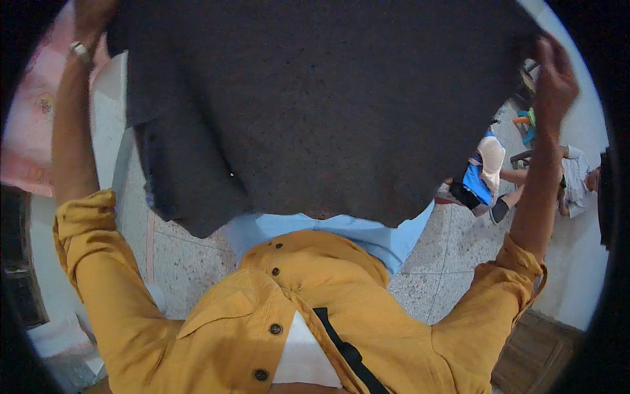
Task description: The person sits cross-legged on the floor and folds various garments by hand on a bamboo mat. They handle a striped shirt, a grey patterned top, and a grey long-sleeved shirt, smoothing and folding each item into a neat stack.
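Two hands [92,20] [554,75], one coarse dark-grey cloth [315,105] between.

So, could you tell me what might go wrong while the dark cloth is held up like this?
The dark grey cloth hangs only from the left hand and right hand at its top corners, so one corner could slip. It also hides most of the speckled floor, so the person sitting nearby may go unseen.

Both arms up, L hand [92,16] & R hand [554,82] fingers clenched.
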